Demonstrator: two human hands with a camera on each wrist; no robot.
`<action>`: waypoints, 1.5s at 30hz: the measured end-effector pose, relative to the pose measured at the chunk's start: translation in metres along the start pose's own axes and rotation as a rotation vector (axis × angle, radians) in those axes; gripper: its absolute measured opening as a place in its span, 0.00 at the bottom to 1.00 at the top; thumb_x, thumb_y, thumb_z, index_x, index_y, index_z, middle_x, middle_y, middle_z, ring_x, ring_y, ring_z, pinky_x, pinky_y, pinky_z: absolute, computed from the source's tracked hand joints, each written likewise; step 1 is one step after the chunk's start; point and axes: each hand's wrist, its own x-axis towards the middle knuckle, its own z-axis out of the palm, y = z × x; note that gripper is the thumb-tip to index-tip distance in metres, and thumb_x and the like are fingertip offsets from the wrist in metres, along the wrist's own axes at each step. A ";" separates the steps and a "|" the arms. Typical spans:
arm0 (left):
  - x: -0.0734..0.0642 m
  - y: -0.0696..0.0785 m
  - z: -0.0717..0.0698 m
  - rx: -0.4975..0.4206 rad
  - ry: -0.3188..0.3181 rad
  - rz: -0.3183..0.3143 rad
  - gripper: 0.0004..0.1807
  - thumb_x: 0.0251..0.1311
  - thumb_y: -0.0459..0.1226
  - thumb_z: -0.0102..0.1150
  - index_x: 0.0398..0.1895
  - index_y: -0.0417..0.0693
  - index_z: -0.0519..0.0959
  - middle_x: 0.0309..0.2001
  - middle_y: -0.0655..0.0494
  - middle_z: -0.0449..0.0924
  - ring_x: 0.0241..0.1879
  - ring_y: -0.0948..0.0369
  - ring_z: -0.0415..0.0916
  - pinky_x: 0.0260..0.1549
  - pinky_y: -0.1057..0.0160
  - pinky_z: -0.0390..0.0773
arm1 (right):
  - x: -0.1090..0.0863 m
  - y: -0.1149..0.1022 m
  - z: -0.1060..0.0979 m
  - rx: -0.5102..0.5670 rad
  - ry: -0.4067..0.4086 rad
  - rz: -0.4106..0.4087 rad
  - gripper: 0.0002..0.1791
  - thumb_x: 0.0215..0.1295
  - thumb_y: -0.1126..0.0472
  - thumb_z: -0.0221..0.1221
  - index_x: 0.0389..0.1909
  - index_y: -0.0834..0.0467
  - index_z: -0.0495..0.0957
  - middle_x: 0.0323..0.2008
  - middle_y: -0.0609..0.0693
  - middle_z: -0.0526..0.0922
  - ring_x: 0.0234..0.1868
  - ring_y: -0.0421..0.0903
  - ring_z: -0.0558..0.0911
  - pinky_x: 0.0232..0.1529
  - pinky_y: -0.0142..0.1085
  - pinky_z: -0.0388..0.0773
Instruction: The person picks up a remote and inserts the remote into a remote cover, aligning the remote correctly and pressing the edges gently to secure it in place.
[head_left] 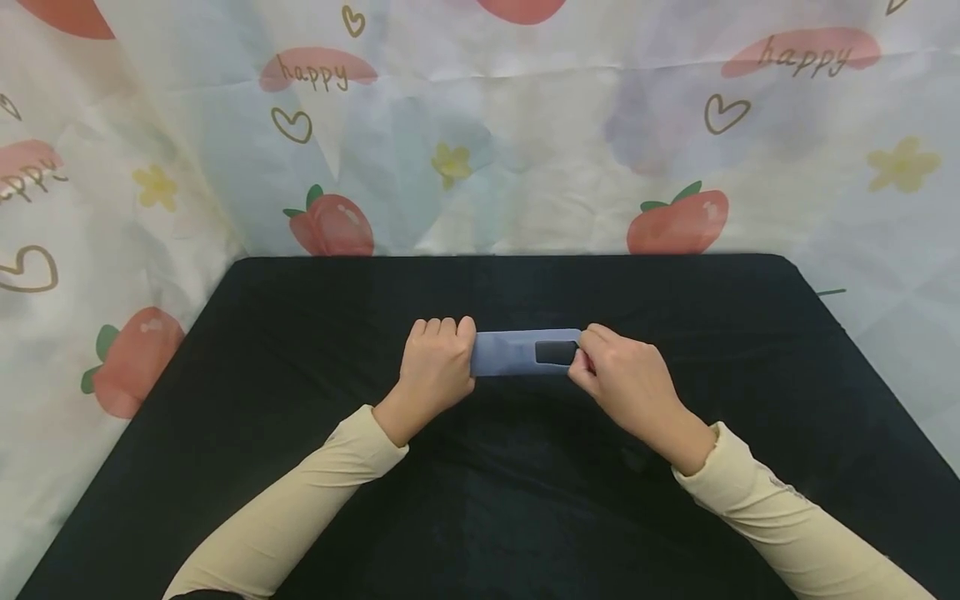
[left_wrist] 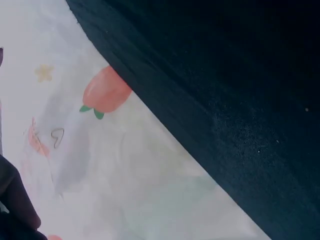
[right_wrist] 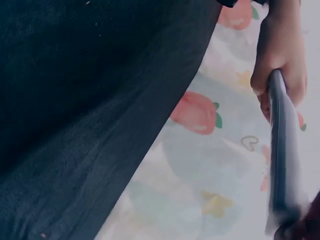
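Observation:
Both hands hold a flat, oblong blue-grey item [head_left: 504, 353] with a dark rectangular patch [head_left: 555, 352] toward its right end; I cannot tell its kind. My left hand [head_left: 437, 358] wraps its fingers around the left end, knuckles up. At the other end, beside the dark patch, my right hand [head_left: 626, 375] pinches the edge between thumb and curled fingers. Seen narrow side on in the right wrist view, the blue-grey item [right_wrist: 284, 155] runs down from the left hand [right_wrist: 280, 55]. Dark fingers [left_wrist: 20, 200] show at the lower left of the left wrist view.
A black cloth [head_left: 525, 500] covers the table beneath the hands. Behind it and along the sides hangs a pale curtain [head_left: 525, 167] printed with strawberries, hearts and flowers. The table's far edge lies beyond the hands.

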 end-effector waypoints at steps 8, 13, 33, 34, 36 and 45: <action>0.003 -0.010 0.000 -0.006 0.016 -0.004 0.12 0.34 0.39 0.63 0.20 0.47 0.70 0.16 0.53 0.74 0.16 0.58 0.70 0.19 0.62 0.66 | 0.002 0.023 -0.006 0.291 0.090 -0.016 0.09 0.49 0.65 0.55 0.32 0.62 0.72 0.31 0.52 0.74 0.35 0.45 0.72 0.40 0.34 0.67; 0.004 -0.007 -0.004 -0.040 0.021 0.007 0.13 0.34 0.40 0.64 0.22 0.46 0.71 0.17 0.53 0.75 0.17 0.58 0.71 0.19 0.62 0.67 | 0.005 0.033 0.002 0.168 -0.075 -0.165 0.39 0.44 0.59 0.69 0.60 0.64 0.67 0.58 0.59 0.73 0.60 0.58 0.67 0.56 0.57 0.59; 0.019 -0.021 -0.014 -0.208 -0.102 0.098 0.23 0.43 0.42 0.70 0.45 0.48 0.75 0.36 0.54 0.80 0.37 0.56 0.78 0.45 0.55 0.73 | 0.008 0.047 -0.004 0.109 -0.156 -0.109 0.37 0.50 0.56 0.68 0.61 0.63 0.66 0.53 0.59 0.76 0.55 0.54 0.72 0.60 0.59 0.56; 0.019 -0.025 -0.014 -0.217 -0.096 0.100 0.25 0.44 0.42 0.71 0.47 0.49 0.75 0.37 0.54 0.80 0.38 0.56 0.78 0.47 0.54 0.72 | 0.009 0.050 -0.006 0.125 -0.147 -0.093 0.37 0.49 0.58 0.69 0.60 0.64 0.67 0.53 0.59 0.76 0.55 0.54 0.72 0.59 0.59 0.56; 0.019 -0.033 -0.012 -0.246 -0.089 0.107 0.26 0.44 0.42 0.72 0.49 0.50 0.75 0.38 0.54 0.80 0.40 0.56 0.78 0.49 0.54 0.72 | 0.012 0.056 -0.010 0.153 -0.131 -0.068 0.37 0.46 0.60 0.70 0.58 0.63 0.68 0.52 0.60 0.76 0.54 0.55 0.72 0.58 0.59 0.57; 0.025 -0.053 0.004 -0.609 -0.281 0.055 0.34 0.46 0.46 0.71 0.58 0.51 0.72 0.45 0.54 0.77 0.46 0.58 0.74 0.53 0.52 0.69 | 0.021 0.076 0.000 0.172 -0.146 -0.004 0.34 0.44 0.61 0.72 0.55 0.61 0.71 0.50 0.59 0.78 0.53 0.56 0.72 0.57 0.58 0.57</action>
